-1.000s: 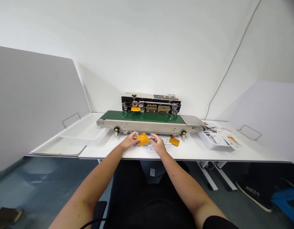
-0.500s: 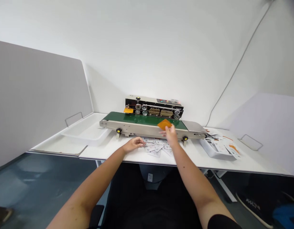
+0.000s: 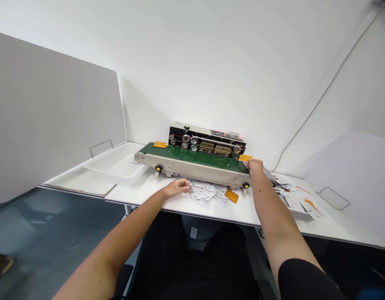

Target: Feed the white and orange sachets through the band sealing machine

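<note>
My right hand [image 3: 255, 166] pinches an orange sachet [image 3: 245, 158] at the right end of a continuous band sealer [image 3: 207, 141], beside its rollers. My left hand [image 3: 179, 187] rests on the table at the left edge of a pile of white printed sachets [image 3: 205, 193], its fingers half curled and apart. On the left end of the green conveyor belt [image 3: 192, 155] lies another orange sachet [image 3: 160, 144]. A further orange packet [image 3: 231, 196] lies at the right side of the pile, in front of the machine.
A white tray [image 3: 129, 180] with a wire handle stands left of the sealer. Right of it, a bin [image 3: 300, 214] is heaped with printed packets [image 3: 294, 200]. Grey partitions [image 3: 54, 112] flank the white table [image 3: 167, 204], and a cable runs down the wall.
My right hand has moved right and back to the sealer's right end with an orange sachet. The other sachet has travelled left out of the rollers. An orange packet now lies by the pile.
</note>
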### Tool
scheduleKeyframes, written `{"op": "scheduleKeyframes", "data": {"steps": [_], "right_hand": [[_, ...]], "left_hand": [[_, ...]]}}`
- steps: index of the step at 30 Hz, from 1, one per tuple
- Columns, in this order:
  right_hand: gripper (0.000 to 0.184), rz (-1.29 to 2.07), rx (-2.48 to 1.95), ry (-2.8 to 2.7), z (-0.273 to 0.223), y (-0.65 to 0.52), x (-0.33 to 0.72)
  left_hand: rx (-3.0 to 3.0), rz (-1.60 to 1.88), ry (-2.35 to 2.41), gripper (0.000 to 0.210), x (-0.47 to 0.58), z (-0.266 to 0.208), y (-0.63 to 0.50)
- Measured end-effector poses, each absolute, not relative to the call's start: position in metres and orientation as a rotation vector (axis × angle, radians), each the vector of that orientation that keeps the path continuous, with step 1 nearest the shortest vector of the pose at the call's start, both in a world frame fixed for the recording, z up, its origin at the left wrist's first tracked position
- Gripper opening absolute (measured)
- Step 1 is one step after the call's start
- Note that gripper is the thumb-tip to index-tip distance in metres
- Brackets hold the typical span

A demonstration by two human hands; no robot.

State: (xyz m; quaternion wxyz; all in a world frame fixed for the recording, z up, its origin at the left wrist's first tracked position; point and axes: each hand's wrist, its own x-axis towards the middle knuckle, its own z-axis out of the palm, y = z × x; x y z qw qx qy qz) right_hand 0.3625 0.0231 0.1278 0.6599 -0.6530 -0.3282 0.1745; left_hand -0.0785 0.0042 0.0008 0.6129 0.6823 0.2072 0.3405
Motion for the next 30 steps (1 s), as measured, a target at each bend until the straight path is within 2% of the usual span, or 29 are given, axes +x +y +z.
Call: {"op": "scheduleKeyframes", "data": {"steps": [5, 9, 11, 13, 15, 16, 20, 24, 30], "right_hand": [[0.021, 0.567, -1.523, -0.744, 0.135, 0.048, 0.334], [0.018, 0.557, -1.547, -0.776, 0.14, 0.051, 0.317], [0.016, 0.42, -1.559, -0.803, 0.14, 0.041, 0.307], [0.018, 0.094, -1.54, -0.876, 0.135, 0.022, 0.29], [0.025, -0.236, -1.453, -1.045, 0.118, -0.001, 0.264], [0.027, -0.283, -1.393, -1.183, 0.105, -0.013, 0.247], [0.028, -0.043, -1.254, -1.854, 0.036, -0.053, 0.177], [0.049, 0.013, -1.336, -2.07, -0.015, -0.067, 0.137], [0.039, -0.013, -1.457, -2.076, -0.023, -0.065, 0.138]], "left_hand": [[1.594, 0.789, 0.483, 0.036, -0.079, 0.0, 0.005], [1.71, 0.818, 0.523, 0.034, -0.08, -0.001, 0.007], [1.851, 0.903, 0.596, 0.031, -0.08, -0.001, 0.007], [2.028, 0.999, 0.656, 0.028, -0.08, -0.001, 0.007], [2.18, 1.028, 0.686, 0.034, -0.079, -0.002, 0.008], [2.231, 1.006, 0.704, 0.041, -0.077, -0.003, 0.008], [2.266, 0.86, 0.801, 0.068, -0.068, -0.006, 0.015], [2.279, 0.787, 0.81, 0.057, -0.06, -0.007, 0.025], [2.322, 0.785, 0.696, 0.047, -0.066, -0.01, 0.027]]}}
